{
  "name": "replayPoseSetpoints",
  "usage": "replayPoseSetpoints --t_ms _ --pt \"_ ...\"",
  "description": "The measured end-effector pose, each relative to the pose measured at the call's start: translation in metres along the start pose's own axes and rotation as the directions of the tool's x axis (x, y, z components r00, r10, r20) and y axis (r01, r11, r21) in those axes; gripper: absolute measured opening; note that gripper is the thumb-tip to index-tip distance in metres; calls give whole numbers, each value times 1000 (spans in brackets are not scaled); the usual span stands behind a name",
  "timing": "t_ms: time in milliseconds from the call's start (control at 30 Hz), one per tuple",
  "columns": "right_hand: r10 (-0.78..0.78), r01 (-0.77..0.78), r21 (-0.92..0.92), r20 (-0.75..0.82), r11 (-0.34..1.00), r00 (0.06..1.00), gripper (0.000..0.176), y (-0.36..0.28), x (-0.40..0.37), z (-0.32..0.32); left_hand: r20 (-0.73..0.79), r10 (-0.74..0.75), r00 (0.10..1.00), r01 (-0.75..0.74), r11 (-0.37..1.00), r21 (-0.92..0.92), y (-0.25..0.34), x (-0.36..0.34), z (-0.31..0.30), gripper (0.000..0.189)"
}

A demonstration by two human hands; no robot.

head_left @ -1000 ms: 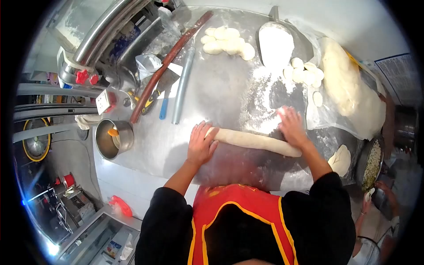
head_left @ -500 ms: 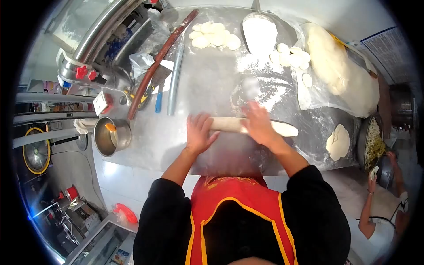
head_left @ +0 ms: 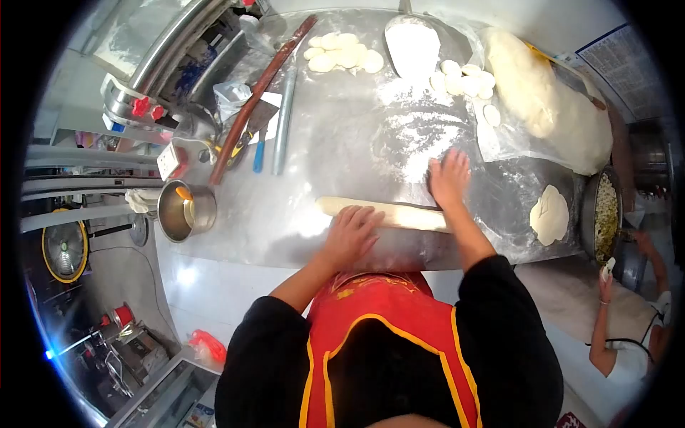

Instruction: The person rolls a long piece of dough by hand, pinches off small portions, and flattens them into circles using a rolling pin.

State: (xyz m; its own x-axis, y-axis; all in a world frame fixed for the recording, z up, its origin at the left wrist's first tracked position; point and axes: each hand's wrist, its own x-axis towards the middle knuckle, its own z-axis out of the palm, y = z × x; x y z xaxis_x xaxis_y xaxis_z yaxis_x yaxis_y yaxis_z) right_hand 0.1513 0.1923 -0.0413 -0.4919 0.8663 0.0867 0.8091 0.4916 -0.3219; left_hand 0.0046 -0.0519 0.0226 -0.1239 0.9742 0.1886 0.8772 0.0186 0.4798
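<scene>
A long pale roll of dough (head_left: 410, 217) lies across the near part of the metal table (head_left: 328, 135). My left hand (head_left: 352, 232) rests on its left half, fingers spread over the dough. My right hand (head_left: 449, 177) is flat, fingers apart, just beyond the right part of the roll, at the edge of the scattered flour (head_left: 421, 132); its wrist passes over the roll's right end. Neither hand grips anything.
Small dough rounds (head_left: 346, 55), a flour scoop (head_left: 412, 50) and a large dough mass (head_left: 528, 85) lie at the back. Rods, a scraper and a metal pot (head_left: 187, 211) are left. Right are a flat dough piece (head_left: 549, 215), a filling pan (head_left: 606, 214) and another person's hands.
My right hand has left the roll and moved right and away from me. My left hand has shifted right and nearer along the dough, whose left end now shows.
</scene>
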Motion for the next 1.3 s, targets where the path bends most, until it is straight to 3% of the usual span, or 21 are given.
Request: replayPoseSetpoints --t_ms 67,100,133,167,233,333,367,400,500,567,667,733,800,833,933,1000,1100,1200,1267,1300 --pt "-55 87 -202 162 976 985 58 -37 -3 24 -1 2 1000 -2 1000 -18 0 -5 -3 50" --pt "-242 273 -27 383 962 892 57 -60 -11 3 10 4 1000 -4 999 -40 -2 -8 -2 49" --pt "-434 642 -192 593 742 679 51 -86 -20 -22 19 3 1000 -2 998 -64 -4 -11 0 49" --pt "-636 716 15 473 698 610 46 -74 -40 -9 12 -6 1000 7 997 -74 -11 -14 5 49" --pt "-607 485 371 568 792 557 46 -73 -47 -47 -2 -21 1000 21 995 -96 -28 -20 14 50" --pt "-448 474 126 599 871 664 49 -23 -40 -76 -76 -155 985 162 981 102 -56 15 -3 58" --pt "-402 420 79 489 904 774 49 3 -44 -73 -82 -268 960 278 947 163 -65 31 -2 62" --pt "-310 308 80 456 948 834 47 17 -41 -80 -96 -376 921 389 894 222 -74 50 0 66" --pt "-121 32 338 246 940 962 44 40 -52 -94 -78 -559 826 562 801 208 -100 111 14 69" --pt "-131 70 349 154 934 979 43 35 -61 -106 -50 -658 751 655 734 180 -99 159 26 69" --pt "-107 77 312 79 947 991 44 38 -72 -109 -127 -606 785 619 764 180 -98 214 66 71" --pt "-30 -7 359 95 933 995 44 42 -72 -111 -97 -484 870 492 838 236 -68 241 95 70" --pt "32 -73 387 110 919 993 45 47 -71 -110 -16 -225 974 222 945 241 -25 243 131 67" --pt "53 -95 389 118 916 992 45 51 -69 -110 111 -128 986 108 979 176 0 236 138 67" --pt "45 -85 396 110 915 993 45 67 -58 -108 429 188 884 -168 982 -86 52 187 122 63" --pt "18 -60 387 112 920 994 47 77 -43 -99 468 359 808 -301 933 -196 46 150 95 57" --pt "3 -31 294 97 955 995 50 77 -12 -77 465 260 846 -120 943 -309 -6 117 72 55" --pt "51 -55 67 62 996 997 51 42 23 -51 258 -93 962 50 985 168 -46 118 37 55" --pt "-103 110 -50 138 993 985 50 9 15 -30 26 -250 968 224 906 358 -54 122 18 55" --pt "-172 192 -104 178 976 969 50 -5 12 -23 163 -199 966 135 931 339 -52 112 12 56"
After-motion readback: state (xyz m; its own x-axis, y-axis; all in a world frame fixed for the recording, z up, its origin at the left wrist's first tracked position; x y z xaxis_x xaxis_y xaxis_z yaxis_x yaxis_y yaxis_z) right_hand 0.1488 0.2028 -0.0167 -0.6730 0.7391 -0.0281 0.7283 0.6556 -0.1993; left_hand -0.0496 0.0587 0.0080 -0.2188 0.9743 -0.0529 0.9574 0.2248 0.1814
